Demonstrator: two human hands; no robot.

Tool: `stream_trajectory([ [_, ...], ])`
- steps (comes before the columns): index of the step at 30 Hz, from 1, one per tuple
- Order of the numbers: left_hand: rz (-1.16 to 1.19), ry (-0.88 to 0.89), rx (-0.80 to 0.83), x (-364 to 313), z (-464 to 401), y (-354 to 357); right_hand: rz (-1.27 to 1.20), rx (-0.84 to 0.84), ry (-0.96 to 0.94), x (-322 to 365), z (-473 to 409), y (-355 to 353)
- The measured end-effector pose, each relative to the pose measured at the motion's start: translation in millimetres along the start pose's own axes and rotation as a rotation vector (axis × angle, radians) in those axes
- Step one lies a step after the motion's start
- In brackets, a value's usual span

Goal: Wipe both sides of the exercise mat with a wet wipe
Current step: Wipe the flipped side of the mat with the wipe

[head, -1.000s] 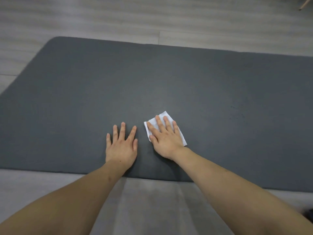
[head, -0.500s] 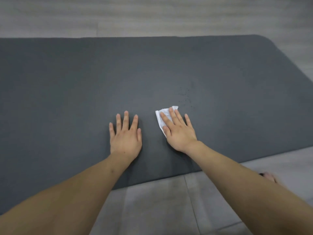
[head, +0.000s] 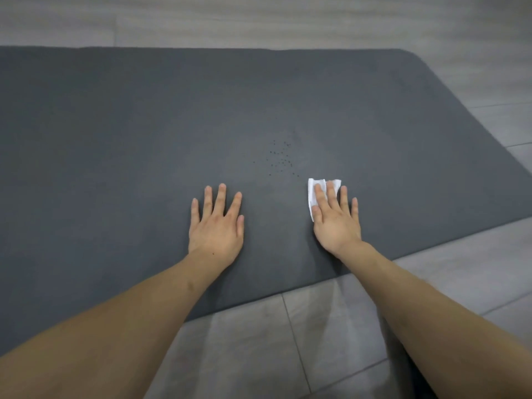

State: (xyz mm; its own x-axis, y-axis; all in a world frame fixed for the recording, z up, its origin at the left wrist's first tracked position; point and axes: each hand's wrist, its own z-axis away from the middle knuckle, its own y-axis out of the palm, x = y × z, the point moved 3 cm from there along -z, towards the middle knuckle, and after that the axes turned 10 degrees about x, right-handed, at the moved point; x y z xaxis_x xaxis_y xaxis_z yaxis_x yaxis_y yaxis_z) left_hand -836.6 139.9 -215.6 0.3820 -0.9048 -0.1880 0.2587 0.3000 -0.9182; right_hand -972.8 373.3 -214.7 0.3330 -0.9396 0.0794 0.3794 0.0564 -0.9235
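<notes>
Hands pressed flat on a dark grey foam exercise mat, seen from the head of a person leaning over it. The mat lies on a pale grey tiled floor; its left part runs off the picture's edge, and only its far right corner, rounded, is in view.

The left hand rests palm down on the bare mat, fingers straight and slightly fanned, holding nothing. The right hand also lies palm down with straight fingers, pressing a folded white wet wipe against the mat. Most of the wipe is hidden beneath the palm and fingers; only its far edge and left side show past the fingertips and thumb, so its full shape cannot be made out. Just beyond the wipe and to its left sits a cluster of small dark specks on the mat; whether they are droplets or dirt is hard to tell. Both bare forearms reach in from the bottom corners, cut off by the frame.

Compared with half a second ago, the right hand and wipe have slid rightward, so the gap between the two hands is wider. The wipe now lies right of the specks rather than below them. The left hand sits in much the same place.
</notes>
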Motion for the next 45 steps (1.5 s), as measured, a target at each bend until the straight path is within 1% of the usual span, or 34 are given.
stream_trajectory([
  [3,0.003,-0.016,-0.003,23,19,2,0.017,-0.005,-0.060,36,16,11],
  [8,-0.002,-0.109,-0.020,84,64,7,0.040,-0.004,-0.160,99,32,23],
  [13,0.005,-0.269,-0.034,164,117,9,0.095,0.032,-0.342,190,57,41],
  [15,0.003,-0.332,-0.032,190,138,10,0.123,0.055,-0.455,237,75,48],
  [18,0.033,-0.386,-0.030,214,162,13,0.155,0.079,-0.616,304,115,67],
  [20,0.061,-0.393,-0.030,219,173,15,0.177,0.084,-0.644,329,134,76],
  [22,0.080,-0.392,-0.024,218,179,17,0.192,0.094,-0.639,332,141,78],
  [25,0.099,-0.399,-0.031,209,174,16,0.246,0.071,-0.631,305,135,69],
  [27,0.120,-0.381,-0.020,200,168,14,0.237,0.060,-0.544,273,121,61],
  [30,0.113,-0.342,0.002,190,166,15,0.160,0.046,-0.356,215,100,50],
  [32,0.120,-0.350,0.011,188,167,17,0.124,0.040,-0.312,197,97,51],
  [33,0.124,-0.357,0.009,187,168,18,0.109,0.023,-0.320,201,99,53],
  [35,0.116,-0.349,0.008,186,168,18,0.068,0.016,-0.379,231,112,62],
  [38,0.094,-0.350,-0.012,194,170,17,0.032,0.024,-0.563,291,149,84],
  [40,0.099,-0.354,-0.013,199,170,18,0.032,0.044,-0.652,307,165,92],
  [43,0.097,-0.328,-0.038,198,170,18,0.116,-0.005,-0.702,287,163,92],
  [45,0.098,-0.322,-0.047,196,170,18,0.182,-0.057,-0.684,257,152,86],
])
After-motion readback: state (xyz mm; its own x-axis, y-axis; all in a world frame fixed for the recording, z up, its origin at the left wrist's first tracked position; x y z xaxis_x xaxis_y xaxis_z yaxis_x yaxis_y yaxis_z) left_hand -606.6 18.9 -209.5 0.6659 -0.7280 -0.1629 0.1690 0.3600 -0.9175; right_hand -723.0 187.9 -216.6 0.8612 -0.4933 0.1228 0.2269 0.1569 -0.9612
